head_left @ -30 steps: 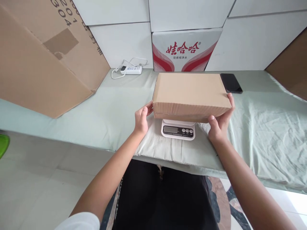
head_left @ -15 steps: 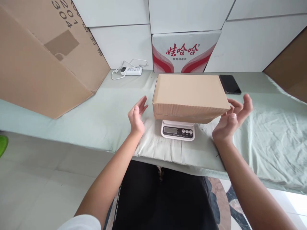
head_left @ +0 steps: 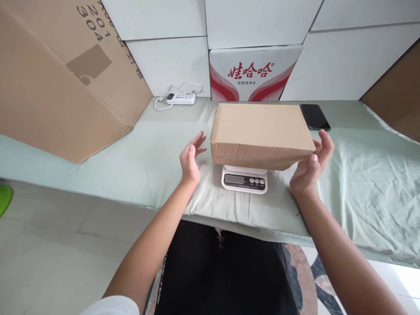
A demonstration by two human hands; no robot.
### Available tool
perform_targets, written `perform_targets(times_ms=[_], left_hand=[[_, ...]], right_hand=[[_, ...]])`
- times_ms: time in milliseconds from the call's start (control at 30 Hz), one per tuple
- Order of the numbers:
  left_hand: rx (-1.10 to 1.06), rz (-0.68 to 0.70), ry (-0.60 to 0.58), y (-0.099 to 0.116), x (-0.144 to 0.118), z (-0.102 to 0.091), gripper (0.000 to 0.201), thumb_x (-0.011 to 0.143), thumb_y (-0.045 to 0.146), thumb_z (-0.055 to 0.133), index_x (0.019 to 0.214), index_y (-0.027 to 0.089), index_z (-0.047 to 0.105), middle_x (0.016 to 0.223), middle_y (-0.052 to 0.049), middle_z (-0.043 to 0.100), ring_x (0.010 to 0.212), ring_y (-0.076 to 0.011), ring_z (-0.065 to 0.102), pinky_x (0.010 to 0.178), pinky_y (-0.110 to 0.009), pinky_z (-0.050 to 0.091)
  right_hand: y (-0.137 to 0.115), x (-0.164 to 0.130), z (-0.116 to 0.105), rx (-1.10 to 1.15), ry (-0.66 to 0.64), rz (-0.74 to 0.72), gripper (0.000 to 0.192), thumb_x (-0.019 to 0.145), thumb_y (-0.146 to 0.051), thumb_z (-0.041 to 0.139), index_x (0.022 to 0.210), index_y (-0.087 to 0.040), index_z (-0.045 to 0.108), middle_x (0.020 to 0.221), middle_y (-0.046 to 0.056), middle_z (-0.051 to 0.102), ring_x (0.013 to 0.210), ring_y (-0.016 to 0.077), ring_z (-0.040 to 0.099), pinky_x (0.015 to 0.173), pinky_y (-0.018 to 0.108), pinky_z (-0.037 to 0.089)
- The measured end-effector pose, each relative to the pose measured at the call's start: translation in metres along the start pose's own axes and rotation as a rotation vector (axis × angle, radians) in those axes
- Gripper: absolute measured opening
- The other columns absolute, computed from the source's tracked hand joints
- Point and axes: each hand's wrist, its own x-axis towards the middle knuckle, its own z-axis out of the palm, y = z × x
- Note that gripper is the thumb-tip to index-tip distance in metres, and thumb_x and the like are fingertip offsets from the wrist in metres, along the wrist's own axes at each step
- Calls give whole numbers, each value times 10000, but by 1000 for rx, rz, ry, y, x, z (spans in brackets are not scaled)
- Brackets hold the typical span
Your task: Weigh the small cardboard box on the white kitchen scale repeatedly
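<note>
While spread with a wrinkled pale-green sheet, desk (head_left: 138, 148) backed by white panels and a leaning cardboard sheet (head_left: 59, 83). At near edge, brown box (head_left: 260, 131) atop white scale (head_left: 244, 179). Left hand (head_left: 191, 156) open, just clear; right hand (head_left: 311, 164) open, thumb against box corner.
</note>
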Motion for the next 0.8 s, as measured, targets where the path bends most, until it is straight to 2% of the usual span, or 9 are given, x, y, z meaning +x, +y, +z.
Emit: perform_targets(times_ms=[167,300,367,533,633,700,800], left_hand=[[55,16,-24,1,0,1,616,1029,734,530,1316,279,831,1507,-130,798,1411,-342,762,875,-370,655],[96,24,-15,2,0,2,527,1027,656,550,1244,277,846,1477,-118,815,1360,-333,777,835,-374,633],[114,24,-2,4,0,3,462,1025,597,562,1182,275,854,1403,-108,847,1279,-313,799,805,-369,617],[116,2,20,7,0,7,366,1002,522,593,1006,253,841,1071,-87,884,1041,-264,805,744,-353,581],[114,-5,18,5,0,6,353,986,546,616,969,265,830,1023,-74,863,994,-253,787,730,-349,577],[118,2,-13,3,1,5,403,980,622,627,1016,272,823,1081,-83,858,1053,-272,786,774,-367,600],[89,41,-178,0,1,5,586,950,771,650,1265,294,781,1402,-111,805,1354,-331,732,1024,-431,627]], right_hand=[[2,-1,-1,5,-22,-10,767,816,-725,579,1488,-355,586,1275,55,640,1166,299,662,1126,565,487],[0,-2,-2,-25,-45,-11,765,835,-739,542,1508,-376,567,1299,59,631,1236,323,651,1157,598,470],[-1,-3,-1,-4,-43,-1,769,830,-746,542,1499,-367,570,1288,63,633,1240,324,653,1154,583,476],[-5,-2,2,83,-19,-23,761,811,-748,556,1466,-363,589,1280,67,649,1154,303,665,1100,556,516],[-6,-3,2,99,-23,-37,753,809,-748,570,1464,-378,608,1271,67,663,1142,311,673,1078,567,529],[-6,-4,1,97,-27,-19,758,813,-751,576,1474,-380,604,1299,68,665,1210,326,678,1122,579,521],[-6,-4,-1,115,-91,-23,781,821,-736,605,1516,-381,579,1375,74,671,1348,342,660,1238,605,467]])
